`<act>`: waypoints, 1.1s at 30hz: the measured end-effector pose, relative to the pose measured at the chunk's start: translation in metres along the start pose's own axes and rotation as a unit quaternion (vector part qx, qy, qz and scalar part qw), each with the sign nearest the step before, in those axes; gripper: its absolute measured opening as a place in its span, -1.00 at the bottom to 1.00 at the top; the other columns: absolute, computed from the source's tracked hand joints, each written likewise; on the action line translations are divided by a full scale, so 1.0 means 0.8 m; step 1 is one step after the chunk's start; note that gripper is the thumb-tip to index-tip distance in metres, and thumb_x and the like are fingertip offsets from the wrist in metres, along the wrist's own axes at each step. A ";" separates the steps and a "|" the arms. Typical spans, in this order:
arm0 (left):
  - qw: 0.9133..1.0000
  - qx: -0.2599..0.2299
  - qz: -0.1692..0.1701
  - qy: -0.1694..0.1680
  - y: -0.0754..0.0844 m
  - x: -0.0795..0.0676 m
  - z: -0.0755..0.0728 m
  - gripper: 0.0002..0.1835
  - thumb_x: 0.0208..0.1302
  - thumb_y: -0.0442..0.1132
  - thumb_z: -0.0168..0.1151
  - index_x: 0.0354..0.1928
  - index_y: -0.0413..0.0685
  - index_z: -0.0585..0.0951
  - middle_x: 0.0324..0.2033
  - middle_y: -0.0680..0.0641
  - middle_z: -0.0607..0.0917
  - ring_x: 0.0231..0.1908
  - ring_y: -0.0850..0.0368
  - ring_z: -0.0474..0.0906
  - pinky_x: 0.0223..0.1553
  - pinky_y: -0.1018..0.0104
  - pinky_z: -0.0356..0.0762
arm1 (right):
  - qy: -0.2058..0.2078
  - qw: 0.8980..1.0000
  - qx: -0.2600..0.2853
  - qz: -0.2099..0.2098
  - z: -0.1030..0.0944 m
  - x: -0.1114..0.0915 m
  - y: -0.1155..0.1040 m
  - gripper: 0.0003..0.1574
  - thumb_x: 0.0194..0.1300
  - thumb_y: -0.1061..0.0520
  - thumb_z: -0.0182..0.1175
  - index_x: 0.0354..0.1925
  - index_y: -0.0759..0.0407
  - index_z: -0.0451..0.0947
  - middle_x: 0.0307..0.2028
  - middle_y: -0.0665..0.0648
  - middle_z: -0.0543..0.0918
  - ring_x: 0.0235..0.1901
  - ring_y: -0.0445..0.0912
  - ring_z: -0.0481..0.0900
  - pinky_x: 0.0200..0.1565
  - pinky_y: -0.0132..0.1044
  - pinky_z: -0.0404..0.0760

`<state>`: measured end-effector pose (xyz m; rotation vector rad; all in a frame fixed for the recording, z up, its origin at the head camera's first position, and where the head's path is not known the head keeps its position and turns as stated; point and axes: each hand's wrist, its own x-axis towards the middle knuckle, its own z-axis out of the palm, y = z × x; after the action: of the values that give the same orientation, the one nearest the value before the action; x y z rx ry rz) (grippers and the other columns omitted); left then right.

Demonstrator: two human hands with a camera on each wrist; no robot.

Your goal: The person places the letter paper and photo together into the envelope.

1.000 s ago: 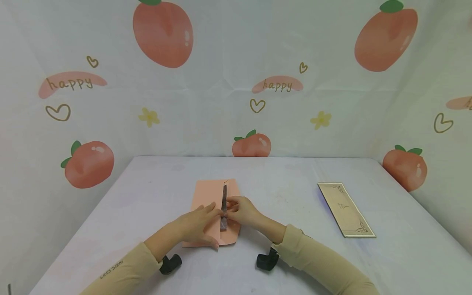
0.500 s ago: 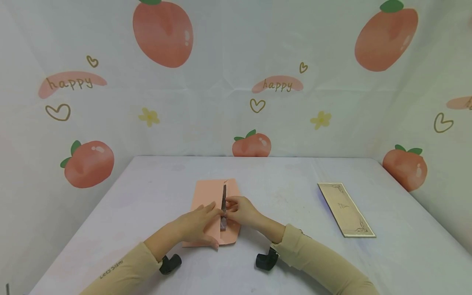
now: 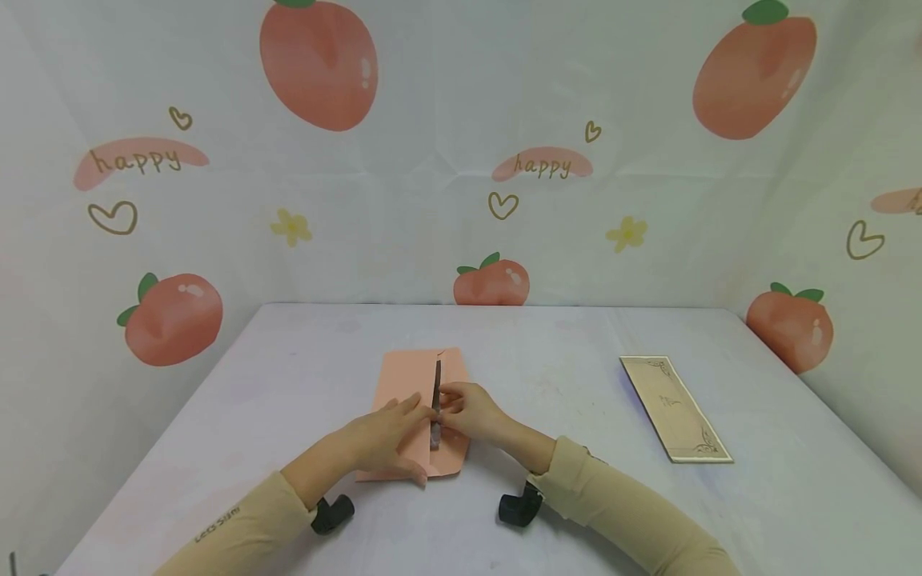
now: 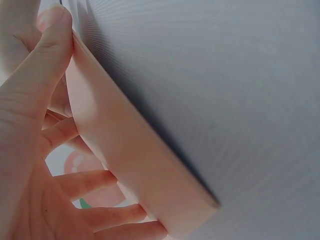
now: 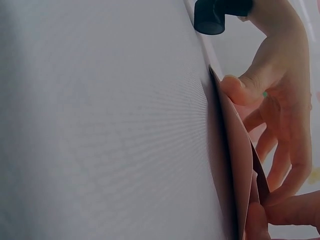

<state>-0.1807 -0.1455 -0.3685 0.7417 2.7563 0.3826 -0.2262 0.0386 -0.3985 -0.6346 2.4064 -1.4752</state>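
Observation:
A peach-coloured paper envelope (image 3: 406,372) lies flat at the middle front of the table, its flap (image 3: 454,458) folded out to the right. Out of its mouth shows a narrow strip of a dark card (image 3: 435,438); the remainder is hidden inside. My left hand (image 3: 385,440) rests on the envelope body with fingers spread, thumb near the front edge and a fingertip right at the mouth. Over the flap, my right hand (image 3: 471,412) pinches the exposed edge of the dark card between thumb and fingers. In the right wrist view its fingertips (image 5: 257,220) sit close at the opening.
A long beige card (image 3: 677,412) with a pale border and corner ornaments lies at the right of the table. Black wrist-worn pieces (image 3: 333,514) hang below both cuffs. A white curtain printed with peaches (image 3: 491,283) stands behind the table.
The visible strip of dark card has grown slightly narrower as my right fingertips shift a little left toward the mouth. My left hand and the beige card stay in place.

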 end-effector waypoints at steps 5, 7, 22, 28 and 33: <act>1.000 0.002 0.002 0.000 -0.002 0.001 0.001 -0.11 -0.16 0.31 0.34 0.22 0.14 0.28 0.38 -0.35 0.15 0.25 -0.57 0.15 0.02 -0.33 0.41 | -0.004 1.000 0.010 0.009 0.000 0.000 -0.001 -0.39 0.14 0.41 0.16 0.16 0.58 0.29 -0.06 0.42 0.57 -0.05 0.20 0.60 -0.19 -0.27 0.68; 1.000 0.002 0.002 0.000 -0.003 0.002 0.002 -0.11 -0.16 0.32 0.34 0.22 0.14 0.27 0.38 -0.34 0.15 0.25 -0.57 0.15 0.02 -0.32 0.41 | -0.006 1.000 0.014 0.012 0.001 0.000 -0.002 -0.39 0.14 0.42 0.15 0.16 0.58 0.29 -0.06 0.42 0.56 -0.05 0.20 0.60 -0.20 -0.28 0.68; 1.000 -0.003 0.005 -0.001 -0.002 0.001 0.001 -0.11 -0.16 0.30 0.35 0.22 0.11 0.28 0.38 -0.36 0.14 0.24 -0.58 0.14 0.00 -0.34 0.41 | -0.014 0.999 0.029 0.023 0.003 0.002 0.000 -0.40 0.13 0.46 0.09 0.17 0.57 0.29 -0.07 0.41 0.56 -0.05 0.18 0.60 -0.22 -0.28 0.69; 1.000 -0.007 0.009 0.001 -0.002 0.000 0.001 -0.13 -0.16 0.29 0.35 0.20 0.12 0.28 0.37 -0.37 0.15 0.24 -0.59 0.14 -0.02 -0.35 0.42 | -0.024 0.999 0.039 0.026 0.003 0.001 0.002 -0.39 0.15 0.45 0.07 0.19 0.56 0.26 -0.04 0.41 0.54 -0.07 0.16 0.61 -0.23 -0.26 0.69; 1.000 -0.007 0.008 0.000 -0.003 0.000 0.002 -0.12 -0.16 0.30 0.35 0.21 0.14 0.28 0.38 -0.36 0.15 0.25 -0.58 0.13 -0.01 -0.34 0.42 | -0.028 0.998 0.050 0.040 0.000 0.000 0.003 -0.39 0.18 0.41 0.08 0.22 0.51 0.25 0.00 0.41 0.54 -0.09 0.11 0.63 -0.26 -0.25 0.70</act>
<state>-0.1813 -0.1470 -0.3707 0.7615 2.7472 0.4038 -0.2264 0.0396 -0.4006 -0.5434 2.2714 -1.5136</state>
